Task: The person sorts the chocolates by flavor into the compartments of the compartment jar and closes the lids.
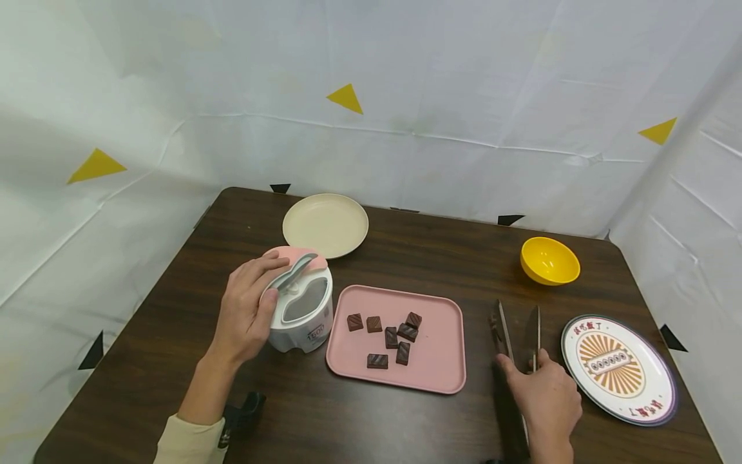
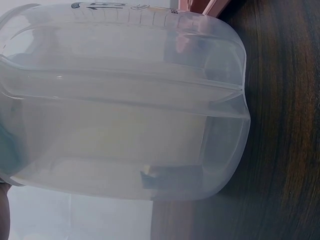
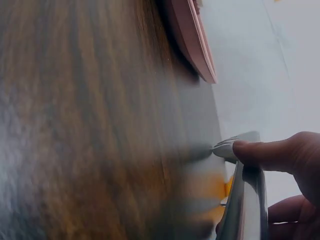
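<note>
My left hand (image 1: 246, 309) grips the grey-green lid handle (image 1: 292, 272) of a translucent storage canister (image 1: 307, 328), thumb on the near side and fingers across the top. The lid is white and pink with a grey window. In the left wrist view, the canister's clear wall (image 2: 125, 110) fills most of the picture, with its base at the table. My right hand (image 1: 547, 399) holds metal tongs (image 1: 504, 328), their two arms spread apart and pointing away from me. In the right wrist view, the thumb (image 3: 265, 154) lies along one tong arm.
Right of the canister, a pink tray (image 1: 446, 348) bears several dark chocolates (image 1: 408, 332). A cream plate (image 1: 326, 225) lies behind the canister. Toward the right are a yellow bowl (image 1: 549, 261) and a white printed plate (image 1: 643, 393), close beside the right hand. White sheeting surrounds the dark table.
</note>
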Motion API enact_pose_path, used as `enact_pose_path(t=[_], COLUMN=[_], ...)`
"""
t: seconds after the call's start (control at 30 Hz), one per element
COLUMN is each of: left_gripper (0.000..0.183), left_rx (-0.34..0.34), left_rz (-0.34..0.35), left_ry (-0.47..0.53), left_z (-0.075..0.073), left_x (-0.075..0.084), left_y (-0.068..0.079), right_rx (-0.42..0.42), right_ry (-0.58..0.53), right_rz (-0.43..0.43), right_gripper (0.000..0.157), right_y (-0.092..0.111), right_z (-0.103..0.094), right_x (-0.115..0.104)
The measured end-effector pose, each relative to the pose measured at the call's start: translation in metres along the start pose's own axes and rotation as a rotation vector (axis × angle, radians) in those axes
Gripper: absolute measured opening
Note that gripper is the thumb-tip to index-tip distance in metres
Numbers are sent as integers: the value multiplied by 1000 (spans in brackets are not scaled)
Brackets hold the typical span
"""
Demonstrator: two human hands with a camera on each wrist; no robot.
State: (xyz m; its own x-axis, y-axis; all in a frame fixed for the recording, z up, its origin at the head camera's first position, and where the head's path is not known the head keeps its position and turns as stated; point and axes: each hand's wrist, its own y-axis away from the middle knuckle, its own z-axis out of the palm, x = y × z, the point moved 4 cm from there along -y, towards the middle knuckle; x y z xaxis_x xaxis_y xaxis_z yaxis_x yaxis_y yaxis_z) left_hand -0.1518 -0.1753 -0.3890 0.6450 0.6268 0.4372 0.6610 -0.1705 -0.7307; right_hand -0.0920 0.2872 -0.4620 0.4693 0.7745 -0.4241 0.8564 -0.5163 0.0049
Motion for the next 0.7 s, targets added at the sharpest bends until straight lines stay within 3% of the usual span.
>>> enact_pose_path(t=[0.23, 0.33, 0.47, 0.7], left_gripper=[43, 43, 43, 43], left_rx=[-1, 1, 4, 5], left_rz=[0, 0, 0, 2], left_ry=[3, 4, 7, 6], left_z=[1, 0, 0, 0], left_x=[0, 0, 0, 0], left_y=[0, 0, 0, 0], right_rx=[-33, -29, -11, 64], right_ry=[-21, -26, -38, -103], right_rz=[43, 8, -154, -572], right_gripper=[79, 79, 74, 54], right_y=[-1, 0, 3, 15], right_z=[-4, -8, -13, -13], right_x=[5, 3, -8, -36])
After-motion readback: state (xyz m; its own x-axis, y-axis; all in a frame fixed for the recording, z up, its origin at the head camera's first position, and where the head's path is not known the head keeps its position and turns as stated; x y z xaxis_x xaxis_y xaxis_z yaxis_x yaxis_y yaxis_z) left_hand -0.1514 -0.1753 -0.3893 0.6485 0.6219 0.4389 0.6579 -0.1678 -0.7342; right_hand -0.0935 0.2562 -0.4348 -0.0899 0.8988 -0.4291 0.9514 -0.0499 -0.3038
